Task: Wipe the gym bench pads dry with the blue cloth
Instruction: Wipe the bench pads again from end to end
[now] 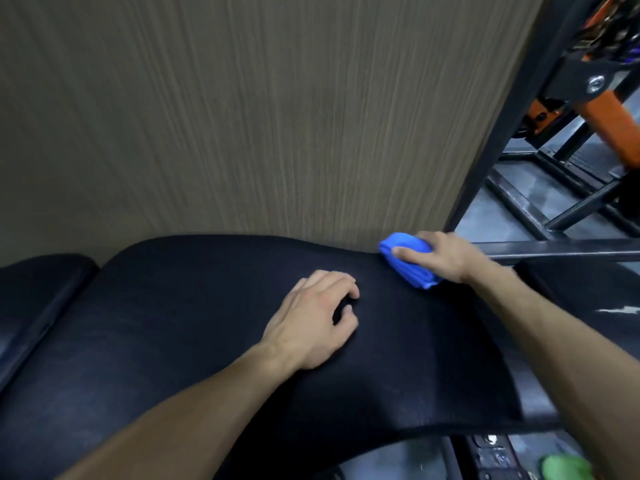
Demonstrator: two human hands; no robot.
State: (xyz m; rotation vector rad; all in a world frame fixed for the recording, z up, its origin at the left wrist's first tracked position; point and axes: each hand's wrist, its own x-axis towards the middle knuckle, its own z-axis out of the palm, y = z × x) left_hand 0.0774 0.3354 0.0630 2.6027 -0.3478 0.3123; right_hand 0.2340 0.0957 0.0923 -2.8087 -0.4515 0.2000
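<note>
Fingers [412, 252] of right hand [446, 256] wrapped over folded blue cloth [405, 263] at large bench pad's [207, 323] 2 o'clock edge; left hand [315, 320] loosely curled, bracing; best drag cloth flat, overlapping, toward 8 o'clock.

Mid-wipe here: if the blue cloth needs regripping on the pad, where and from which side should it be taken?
Take the blue cloth across its folded bundle from above, as the right hand does now. It lies as a thick folded wad on the large pad's far right corner, so a top grip probably keeps the layers together.
</note>
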